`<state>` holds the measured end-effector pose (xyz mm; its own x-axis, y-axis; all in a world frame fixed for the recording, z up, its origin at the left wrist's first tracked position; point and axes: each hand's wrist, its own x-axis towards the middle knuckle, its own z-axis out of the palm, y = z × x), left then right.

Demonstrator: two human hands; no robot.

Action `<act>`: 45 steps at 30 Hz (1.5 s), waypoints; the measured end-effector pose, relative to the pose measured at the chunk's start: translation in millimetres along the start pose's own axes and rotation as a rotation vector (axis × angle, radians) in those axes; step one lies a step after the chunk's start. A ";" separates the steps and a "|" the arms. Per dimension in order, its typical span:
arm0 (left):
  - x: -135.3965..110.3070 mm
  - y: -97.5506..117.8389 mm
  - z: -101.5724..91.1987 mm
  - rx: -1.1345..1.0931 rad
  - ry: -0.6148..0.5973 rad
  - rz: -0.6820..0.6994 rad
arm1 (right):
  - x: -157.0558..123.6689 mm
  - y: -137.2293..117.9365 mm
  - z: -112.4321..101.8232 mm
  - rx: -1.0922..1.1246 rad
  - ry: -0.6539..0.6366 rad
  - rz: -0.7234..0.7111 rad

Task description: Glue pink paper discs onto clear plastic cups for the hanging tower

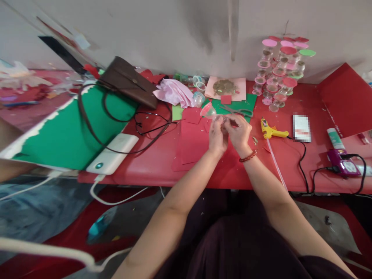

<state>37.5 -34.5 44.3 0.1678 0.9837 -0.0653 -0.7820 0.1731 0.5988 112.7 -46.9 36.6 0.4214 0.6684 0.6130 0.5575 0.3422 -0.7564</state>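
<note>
My left hand (217,135) and my right hand (238,131) meet over the middle of the red table (157,162), fingers pinched together. Between the fingertips sits a small clear plastic cup (218,120), gripped by both hands. A red bead bracelet (248,156) circles my right wrist. Just beyond my hands lies another clear cup with a pink lid (208,110). Red paper sheets (193,141) lie under and left of my hands.
A yellow glue gun (271,131) with a black cord lies right of my hands. Scissors (240,112) rest on green paper. Stacked lidded cups (279,73) stand at the back right. A brown bag (128,81), green sheet (66,128) and white power bank (112,154) occupy the left.
</note>
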 end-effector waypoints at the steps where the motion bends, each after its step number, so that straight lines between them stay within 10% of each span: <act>1: 1.0 -0.2 -0.5 0.004 0.005 -0.012 | 0.4 -0.1 0.6 0.002 0.006 0.011; 18: 23.7 5.9 -11.7 -0.025 0.067 -0.162 | 8.9 4.5 -1.8 0.109 -0.074 0.078; 45: 6.3 9.4 -1.3 0.076 0.016 -0.035 | 8.9 -1.6 -13.7 -0.077 -0.139 -0.076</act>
<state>30.5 -26.6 48.5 0.1843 0.9778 -0.0998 -0.7277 0.2040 0.6548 125.4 -50.6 46.4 0.2758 0.7296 0.6258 0.6390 0.3472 -0.6864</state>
